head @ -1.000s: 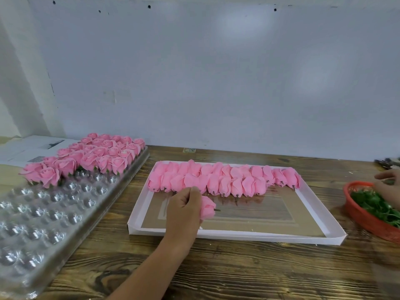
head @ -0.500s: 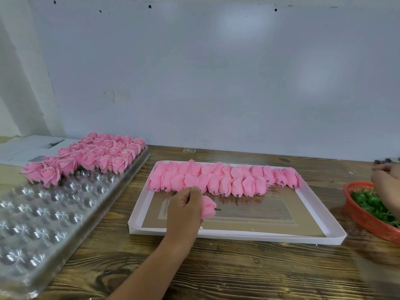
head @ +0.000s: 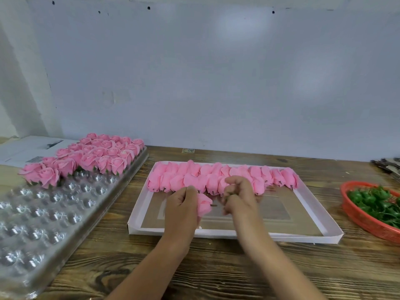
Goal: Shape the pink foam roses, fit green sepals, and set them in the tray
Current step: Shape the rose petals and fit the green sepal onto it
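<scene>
Item: rosebud (head: pixel 204 205), gripped in my left hand (head: pixel 181 210), stub pointing right. Right hand (head: pixel 239 197) curled, blurred, probably pinching a sepal; I judged a straight push onto the stub best.

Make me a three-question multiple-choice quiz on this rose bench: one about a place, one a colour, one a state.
1. Where is the basket of sepals?
A. right of the white tray
B. inside the tray
C. on the clear tray

2. What colour is the basket?
A. blue
B. red
C. white

3. What is the left hand doing?
A. resting flat
B. holding a pink rose bud
C. holding scissors

Answers: A, it sits at the table's right edge; B, its rim is red; B, fingers curl round the bud.
</scene>
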`<state>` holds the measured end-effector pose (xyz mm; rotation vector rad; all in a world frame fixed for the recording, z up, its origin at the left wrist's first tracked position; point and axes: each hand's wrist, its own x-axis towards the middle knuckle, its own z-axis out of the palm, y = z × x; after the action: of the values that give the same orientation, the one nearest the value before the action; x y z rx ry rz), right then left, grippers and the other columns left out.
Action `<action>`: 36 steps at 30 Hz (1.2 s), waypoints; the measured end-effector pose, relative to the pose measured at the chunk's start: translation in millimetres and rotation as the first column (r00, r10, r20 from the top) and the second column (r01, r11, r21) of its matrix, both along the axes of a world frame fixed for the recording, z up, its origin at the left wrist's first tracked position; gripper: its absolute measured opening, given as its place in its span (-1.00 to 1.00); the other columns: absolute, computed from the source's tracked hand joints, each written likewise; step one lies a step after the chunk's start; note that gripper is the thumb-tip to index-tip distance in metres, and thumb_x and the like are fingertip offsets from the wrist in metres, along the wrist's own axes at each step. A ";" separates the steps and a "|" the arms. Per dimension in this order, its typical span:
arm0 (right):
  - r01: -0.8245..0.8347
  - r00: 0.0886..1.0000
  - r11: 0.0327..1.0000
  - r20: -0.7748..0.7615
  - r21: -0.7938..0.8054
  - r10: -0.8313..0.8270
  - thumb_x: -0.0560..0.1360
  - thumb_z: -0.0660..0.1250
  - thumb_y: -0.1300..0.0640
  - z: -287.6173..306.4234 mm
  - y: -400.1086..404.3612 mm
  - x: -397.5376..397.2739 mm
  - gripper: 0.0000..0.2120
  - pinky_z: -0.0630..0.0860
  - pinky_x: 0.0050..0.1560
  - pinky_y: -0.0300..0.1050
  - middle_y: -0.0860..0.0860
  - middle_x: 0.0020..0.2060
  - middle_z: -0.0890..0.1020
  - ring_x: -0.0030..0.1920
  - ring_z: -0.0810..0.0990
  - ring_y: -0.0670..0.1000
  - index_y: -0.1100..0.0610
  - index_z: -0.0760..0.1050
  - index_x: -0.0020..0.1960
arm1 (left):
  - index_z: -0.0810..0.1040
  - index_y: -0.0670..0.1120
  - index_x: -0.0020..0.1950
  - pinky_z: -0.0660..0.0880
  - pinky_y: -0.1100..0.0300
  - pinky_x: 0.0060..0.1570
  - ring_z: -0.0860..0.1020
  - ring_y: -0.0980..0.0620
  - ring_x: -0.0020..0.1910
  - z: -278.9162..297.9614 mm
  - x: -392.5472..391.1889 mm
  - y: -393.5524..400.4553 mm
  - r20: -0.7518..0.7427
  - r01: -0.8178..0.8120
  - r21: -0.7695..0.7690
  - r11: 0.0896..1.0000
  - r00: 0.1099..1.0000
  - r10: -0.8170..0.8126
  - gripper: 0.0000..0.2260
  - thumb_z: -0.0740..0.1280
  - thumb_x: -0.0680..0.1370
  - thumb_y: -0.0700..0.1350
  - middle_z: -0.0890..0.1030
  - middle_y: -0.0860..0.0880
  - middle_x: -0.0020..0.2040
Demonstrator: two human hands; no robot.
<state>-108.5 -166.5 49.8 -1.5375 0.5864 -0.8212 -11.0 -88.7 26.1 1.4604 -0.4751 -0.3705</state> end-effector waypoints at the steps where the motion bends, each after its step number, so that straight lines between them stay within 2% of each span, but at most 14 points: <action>1: -0.024 1.000 0.999 -0.006 -0.024 0.024 0.26 0.14 0.19 -3.2 8.7 4.4 -0.60 0.43 -0.13 -0.01 -0.13 -0.29 0.47 -0.22 0.45 -0.07 -0.21 0.43 -0.02 | 0.39 -0.23 -0.33 0.28 0.28 -0.54 0.33 0.08 -0.47 0.4 -0.1 0.0 0.000 -0.001 -0.002 1.000 1.000 0.001 -0.65 0.18 0.63 -0.11 0.40 -0.10 -0.39; 3: -0.056 0.998 0.997 0.019 -0.059 0.057 0.31 0.13 0.17 -7.0 19.9 8.6 -0.61 0.45 -0.12 -0.17 -0.23 -0.28 0.45 -0.20 0.44 -0.14 -0.29 0.40 -0.04 | 0.38 -0.09 -0.42 0.27 0.28 -0.55 0.30 0.10 -0.51 2.1 -0.7 -0.3 0.001 -0.003 -0.005 1.000 1.000 0.003 -0.62 0.18 0.62 -0.15 0.35 -0.09 -0.43; 6: -0.061 0.998 0.981 0.007 -0.184 0.063 0.32 0.12 0.17 -6.9 28.2 9.4 -0.59 0.40 -0.15 -0.44 -0.29 -0.22 0.42 -0.22 0.41 -0.27 -0.23 0.32 0.08 | 0.34 -0.04 -0.45 0.25 0.25 -0.55 0.28 0.10 -0.51 4.4 -2.4 0.8 -0.005 0.008 -0.022 1.000 1.000 -0.008 -0.61 0.17 0.60 -0.21 0.33 -0.06 -0.47; 9: -0.064 0.998 0.953 -0.029 -0.296 0.057 0.33 0.11 0.18 -8.0 31.0 6.3 -0.55 0.40 -0.09 -0.40 -0.10 -0.10 0.38 -0.17 0.38 -0.23 -0.18 0.27 0.15 | 0.35 -0.07 -0.42 0.22 0.27 -0.56 0.24 0.10 -0.52 6.4 -5.2 1.4 0.005 0.010 -0.031 0.999 1.000 -0.010 -0.63 0.17 0.61 -0.22 0.30 -0.04 -0.48; 11: -0.057 0.998 0.941 -0.023 -0.333 0.053 0.34 0.11 0.18 -10.0 31.0 5.4 -0.53 0.40 -0.08 -0.36 -0.08 -0.07 0.37 -0.15 0.38 -0.20 -0.19 0.25 0.18 | 0.34 -0.09 -0.41 0.21 0.29 -0.55 0.23 0.11 -0.52 6.9 -7.4 1.4 0.029 0.010 -0.033 0.999 1.000 -0.009 -0.64 0.17 0.60 -0.24 0.29 -0.03 -0.49; 15: -0.059 0.998 0.916 -0.039 -0.397 0.047 0.37 0.14 0.18 -14.6 32.2 5.4 -0.48 0.41 -0.02 -0.26 -0.10 0.00 0.36 -0.03 0.42 -0.08 -0.22 0.21 0.25 | 0.31 -0.34 -0.30 0.27 0.23 -0.46 0.30 -0.01 -0.40 6.6 -10.5 1.3 0.060 0.026 -0.044 0.999 0.998 -0.023 -0.71 0.17 0.61 -0.28 0.34 -0.15 -0.39; 19: -0.153 0.988 0.916 -0.082 -0.371 0.132 0.39 0.14 0.13 -16.6 32.8 3.6 -0.40 0.39 0.14 -0.42 -0.22 0.21 0.34 0.24 0.38 -0.23 -0.35 0.11 0.31 | 0.42 -0.39 -0.22 0.37 0.07 -0.31 0.41 -0.07 -0.34 6.3 -9.7 2.7 0.048 0.048 -0.063 0.997 0.998 -0.045 -0.72 0.17 0.63 -0.25 0.43 -0.32 -0.33; 21: -0.183 0.983 0.918 -0.090 -0.351 0.162 0.39 0.14 0.11 -17.1 33.1 0.4 -0.37 0.32 0.24 -0.46 -0.24 0.30 0.29 0.34 0.29 -0.28 -0.35 0.06 0.36 | 0.41 -0.36 -0.24 0.37 0.07 -0.31 0.40 -0.08 -0.35 5.5 -9.8 2.4 0.041 0.053 -0.067 0.996 0.998 -0.050 -0.71 0.18 0.64 -0.24 0.43 -0.28 -0.35; 23: -0.189 0.982 0.930 -0.038 -0.316 0.187 0.41 0.16 0.14 -15.5 30.6 3.2 -0.36 0.33 0.32 -0.38 -0.25 0.34 0.29 0.38 0.28 -0.29 -0.28 0.10 0.41 | 0.37 -0.33 -0.28 0.31 0.12 -0.38 0.34 -0.06 -0.37 3.5 -9.8 0.5 0.035 0.046 -0.062 0.997 0.998 -0.044 -0.70 0.18 0.63 -0.24 0.40 -0.19 -0.37; 26: -0.177 0.981 0.980 0.067 -0.089 0.183 0.51 0.22 0.34 -12.8 23.1 10.7 -0.48 0.40 0.34 -0.13 -0.17 0.27 0.43 0.38 0.36 -0.20 -0.17 0.30 0.30 | 0.41 -0.34 -0.25 0.30 0.23 -0.48 0.36 -0.02 -0.39 0.8 -9.3 -1.7 -0.008 0.044 -0.038 0.998 0.999 -0.044 -0.70 0.17 0.64 -0.20 0.43 -0.16 -0.36; 28: -0.173 0.981 0.981 0.071 -0.089 0.179 0.49 0.19 0.45 -10.3 26.0 9.0 -0.37 0.42 0.29 -0.23 -0.22 0.27 0.45 0.30 0.39 -0.31 -0.23 0.30 0.27 | 0.46 -0.21 -0.33 0.30 0.25 -0.50 0.37 0.03 -0.43 1.3 -9.1 -1.5 -0.053 0.055 -0.029 0.998 0.997 -0.056 -0.66 0.17 0.63 -0.18 0.44 -0.12 -0.40; 30: -0.182 0.978 0.978 0.089 -0.097 0.191 0.49 0.22 0.26 -13.8 29.8 3.7 -0.45 0.40 0.26 -0.36 -0.34 0.23 0.46 0.28 0.39 -0.37 -0.28 0.28 0.31 | 0.49 -0.17 -0.33 0.32 0.23 -0.48 0.40 0.05 -0.42 3.5 -9.5 -0.4 -0.096 0.069 -0.042 0.997 0.993 -0.073 -0.67 0.17 0.63 -0.19 0.46 -0.09 -0.39; 32: -0.189 0.973 0.978 0.116 -0.089 0.199 0.45 0.28 0.08 -16.8 31.3 -2.2 -0.54 0.43 0.17 -0.42 -0.36 0.17 0.48 0.26 0.42 -0.34 -0.29 0.34 0.27 | 0.48 -0.27 -0.23 0.34 0.16 -0.41 0.42 -0.03 -0.34 6.2 -10.1 0.6 -0.127 0.069 -0.062 0.996 0.989 -0.076 -0.74 0.18 0.62 -0.20 0.49 -0.14 -0.32; 36: -0.123 0.973 0.990 0.187 -0.067 0.133 0.43 0.36 0.03 -20.7 31.7 -7.4 -0.72 0.48 0.02 -0.39 -0.24 -0.01 0.57 0.05 0.56 -0.26 -0.27 0.50 0.07 | 0.55 -0.07 -0.33 0.38 0.21 -0.42 0.46 0.03 -0.38 8.4 -6.9 2.3 -0.202 0.049 -0.095 0.994 0.977 -0.068 -0.68 0.20 0.61 -0.17 0.52 -0.09 -0.33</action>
<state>-116.0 -134.8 29.1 -1.5089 0.3223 -0.8801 -17.9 -86.5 34.6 1.3075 -0.3645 -0.5346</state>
